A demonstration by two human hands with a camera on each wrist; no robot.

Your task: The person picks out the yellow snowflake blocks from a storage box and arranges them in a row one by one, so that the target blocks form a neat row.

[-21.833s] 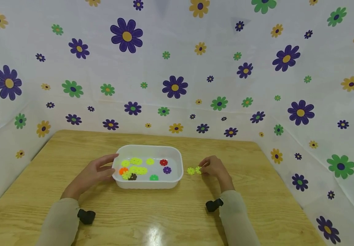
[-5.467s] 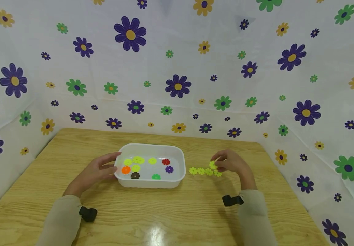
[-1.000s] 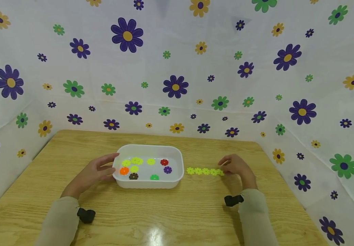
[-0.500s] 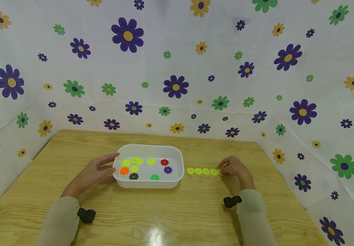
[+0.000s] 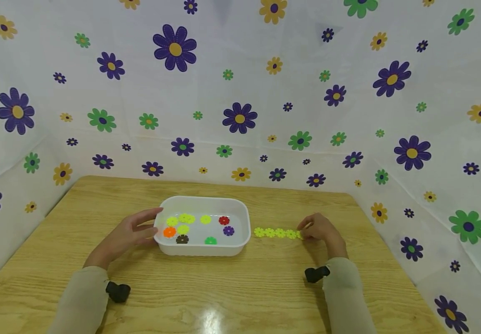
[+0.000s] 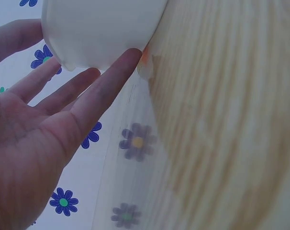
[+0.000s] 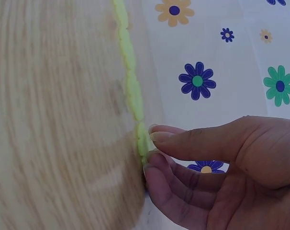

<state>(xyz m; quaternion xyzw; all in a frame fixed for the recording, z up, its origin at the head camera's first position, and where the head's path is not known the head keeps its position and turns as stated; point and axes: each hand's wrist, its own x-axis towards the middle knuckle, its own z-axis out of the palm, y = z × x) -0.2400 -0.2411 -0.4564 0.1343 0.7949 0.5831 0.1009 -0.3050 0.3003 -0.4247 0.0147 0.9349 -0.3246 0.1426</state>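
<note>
A white plastic tray (image 5: 200, 251) stands on the table with several flower-shaped plastic discs inside. My left hand (image 5: 126, 237) rests its fingertips on the tray's left end; in the left wrist view, long loosely bent fingers (image 6: 117, 72) touch the tray's wall (image 6: 94, 36). To the right of the tray, yellow discs (image 5: 279, 233) lie flat in a straight row, edge to edge. My right hand (image 5: 321, 231) pinches the yellow disc (image 5: 299, 234) at the row's right end, between thumb and fingers, partly hiding it. From the right wrist view, the row (image 7: 130, 84) appears edge-on, running up to the fingertips.
Inside the tray are more yellow discs (image 5: 205, 219), plus an orange disc (image 5: 169, 232), a brown disc (image 5: 182, 239), a green disc (image 5: 210, 240), a red disc (image 5: 224, 220) and a purple disc (image 5: 228, 231). A flower-print cloth (image 5: 240, 83) surrounds the wooden table (image 5: 207, 287).
The row has grown rightward from two yellow discs to several, while the tray holds fewer yellow ones. Over the last second my right hand shifts only slightly at the end disc; my left stays.
</note>
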